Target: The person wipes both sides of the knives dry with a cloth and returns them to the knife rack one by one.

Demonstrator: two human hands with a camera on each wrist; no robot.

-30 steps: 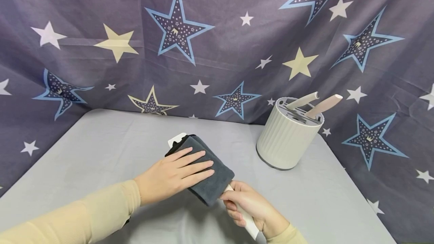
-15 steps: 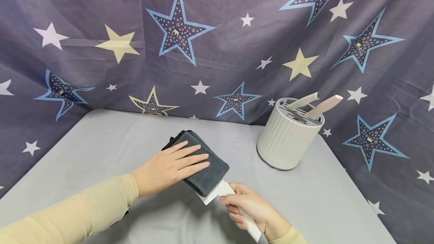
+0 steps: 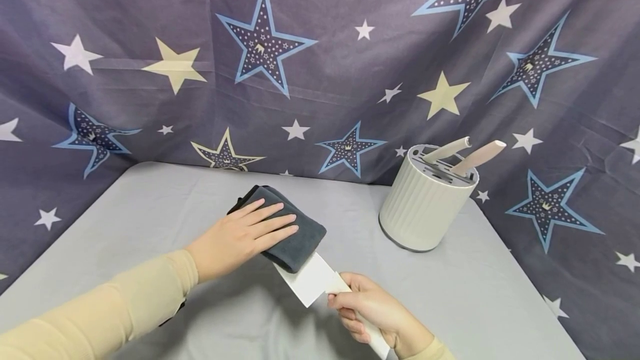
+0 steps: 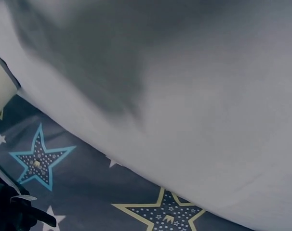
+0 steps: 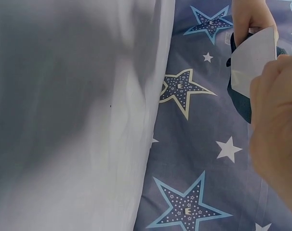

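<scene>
Wiping the knife (image 3: 311, 281) calls for light, even pressure, kept clear of its edge (image 3: 292, 286).
Right hand (image 3: 375, 309) grips the handle (image 3: 376, 339), fingers curled; left hand (image 3: 241, 242) lies over the cloth (image 3: 304, 242), fingers straight, thumb apparently pinching from beneath. Knife sits raised above the table (image 3: 350, 204), far end hidden under the cloth.
</scene>
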